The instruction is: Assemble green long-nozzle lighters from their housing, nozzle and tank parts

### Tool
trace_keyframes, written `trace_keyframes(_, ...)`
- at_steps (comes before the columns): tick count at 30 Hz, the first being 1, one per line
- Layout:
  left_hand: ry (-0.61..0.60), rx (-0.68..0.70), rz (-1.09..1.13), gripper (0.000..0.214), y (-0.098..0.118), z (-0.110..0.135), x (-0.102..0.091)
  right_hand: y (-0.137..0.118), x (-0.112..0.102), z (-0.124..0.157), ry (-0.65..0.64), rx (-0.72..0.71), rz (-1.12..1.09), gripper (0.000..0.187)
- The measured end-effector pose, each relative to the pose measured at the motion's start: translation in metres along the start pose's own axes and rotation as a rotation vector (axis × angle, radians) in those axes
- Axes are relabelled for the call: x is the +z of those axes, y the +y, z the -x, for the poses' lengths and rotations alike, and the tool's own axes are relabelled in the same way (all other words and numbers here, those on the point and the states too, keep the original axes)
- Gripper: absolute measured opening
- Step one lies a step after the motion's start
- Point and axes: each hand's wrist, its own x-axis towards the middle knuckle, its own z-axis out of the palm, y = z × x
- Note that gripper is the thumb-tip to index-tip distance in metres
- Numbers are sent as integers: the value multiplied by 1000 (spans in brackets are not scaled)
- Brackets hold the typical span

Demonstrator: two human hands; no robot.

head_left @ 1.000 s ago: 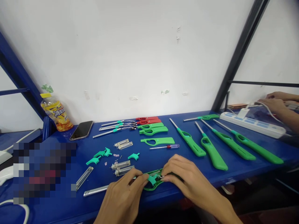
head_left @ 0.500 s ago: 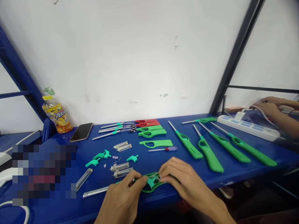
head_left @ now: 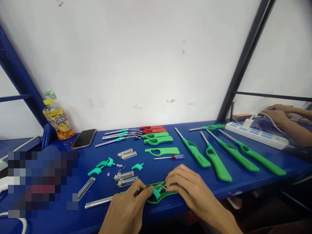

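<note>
An opened green lighter shell [head_left: 156, 199] lies at the table's front edge, between my two hands. Its metal tube [head_left: 98, 202] points out to the left, past my left hand [head_left: 129, 201]. That hand is closed, thumb and finger pinching the shell and a teal trigger [head_left: 156, 192] seated in it. My right hand [head_left: 192, 187] is closed over the shell's right part, its fingertips at a thin white wire [head_left: 165, 187] beside the trigger. Just behind lie clear fuel tanks [head_left: 128, 181], a loose teal trigger [head_left: 137, 166] and small screws.
Several finished green lighters [head_left: 219, 164] lie on the right, near a white power strip [head_left: 257, 134]. Farther back are green and red shell halves [head_left: 158, 140] and a screwdriver [head_left: 174, 157]. A phone [head_left: 83, 139] and a bottle [head_left: 59, 121] stand left. Another person's arm [head_left: 290, 120] shows at far right.
The view has shifted slightly. Both hands stay on the green lighter shell, with only small finger movements around the trigger and wire.
</note>
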Motion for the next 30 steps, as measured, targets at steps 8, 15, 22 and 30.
trace_keyframes(8,59,6,-55,35,7,-5,2,1,0,-1,-21,34,-20,13)
trace_keyframes(15,143,-50,-34,29,12,-11,-1,-6,-1,-4,-48,124,-86,15)
trace_keyframes(22,208,-86,1,31,16,-17,-5,-8,-1,-6,-53,220,-127,16)
trace_keyframes(30,199,-7,-11,34,11,-15,-9,-7,1,-7,-21,188,-163,16)
